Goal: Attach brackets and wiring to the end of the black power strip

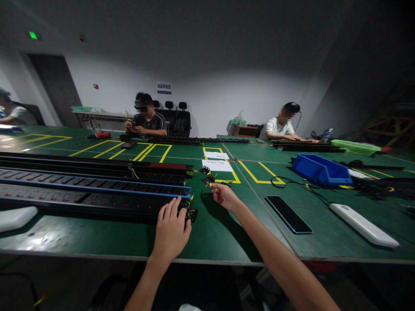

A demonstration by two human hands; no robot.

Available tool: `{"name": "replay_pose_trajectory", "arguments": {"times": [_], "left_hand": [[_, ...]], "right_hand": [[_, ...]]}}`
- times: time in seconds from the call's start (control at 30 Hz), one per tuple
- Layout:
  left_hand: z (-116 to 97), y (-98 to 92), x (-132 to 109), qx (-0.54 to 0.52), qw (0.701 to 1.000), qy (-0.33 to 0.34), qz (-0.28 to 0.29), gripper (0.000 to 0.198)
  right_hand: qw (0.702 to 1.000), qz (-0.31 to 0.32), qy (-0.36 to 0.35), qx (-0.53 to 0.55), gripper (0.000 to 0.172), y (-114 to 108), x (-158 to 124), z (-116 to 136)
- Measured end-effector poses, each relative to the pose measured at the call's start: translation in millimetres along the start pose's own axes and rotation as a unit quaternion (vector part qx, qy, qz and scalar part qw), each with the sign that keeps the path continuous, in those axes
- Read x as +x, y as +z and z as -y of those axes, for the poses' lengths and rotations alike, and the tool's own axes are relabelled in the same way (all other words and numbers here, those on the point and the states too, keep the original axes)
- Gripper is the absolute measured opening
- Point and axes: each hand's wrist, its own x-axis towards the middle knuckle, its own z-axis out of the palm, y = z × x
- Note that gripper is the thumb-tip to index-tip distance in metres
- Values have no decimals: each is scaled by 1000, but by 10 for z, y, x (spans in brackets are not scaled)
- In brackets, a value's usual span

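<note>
My left hand (171, 231) rests palm down on the right end of the nearest black power strip (110, 204), fingers stretched over its top and slightly bent. Green and yellow wires (192, 201) show at that end, beside a small black end plate (194, 215). To the right, my right hand (224, 196) is closed in a pinch on a small brass-coloured piece (210, 185), whose exact kind is too small to make out. Just beyond those fingertips are black plates with holes (207, 176). A blue-edged power strip (97, 181) lies behind the nearest one.
Right of my hands lie a phone (288, 214), a white power bank (363, 224) with a black cable, and a blue bin (320, 169). Paper sheets (217, 165) lie ahead on the green table (227, 246). Two co-workers (151, 121) sit across; another person is far left.
</note>
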Motion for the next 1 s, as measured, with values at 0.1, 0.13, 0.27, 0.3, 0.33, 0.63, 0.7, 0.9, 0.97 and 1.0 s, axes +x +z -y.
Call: {"name": "replay_pose_trajectory", "arguments": {"times": [0.1,0.13,0.27,0.3,0.33,0.63,0.7,0.9,0.97,1.0], "left_hand": [[0,0,1,4,1000,0,5,22],[1,0,1,6,1000,0,7,22],[7,4,-1,13,1000,1,14,23],[9,5,-3,14,1000,1,16,23],[11,6,-5,15,1000,2,17,23],[8,4,-7,15,1000,3,17,23],[9,4,-4,16,1000,4,17,23],[6,11,0,15,1000,3,6,22],[6,14,-2,16,1000,4,7,22],[6,15,-3,17,1000,4,8,22]], "right_hand": [[1000,3,-1,-1,12,3,-8,1],[1000,2,-2,-2,12,5,-9,1],[1000,-3,-4,-3,15,12,-15,1],[1000,-4,-3,-4,15,14,-17,2],[1000,-4,-3,-5,15,14,-19,2],[1000,4,-6,-2,14,2,-17,-1],[1000,7,-6,0,14,2,-12,-3],[1000,0,-3,4,12,3,1,-5],[1000,0,-4,2,12,1,3,-6],[1000,1,-4,1,12,0,3,-6]]}}
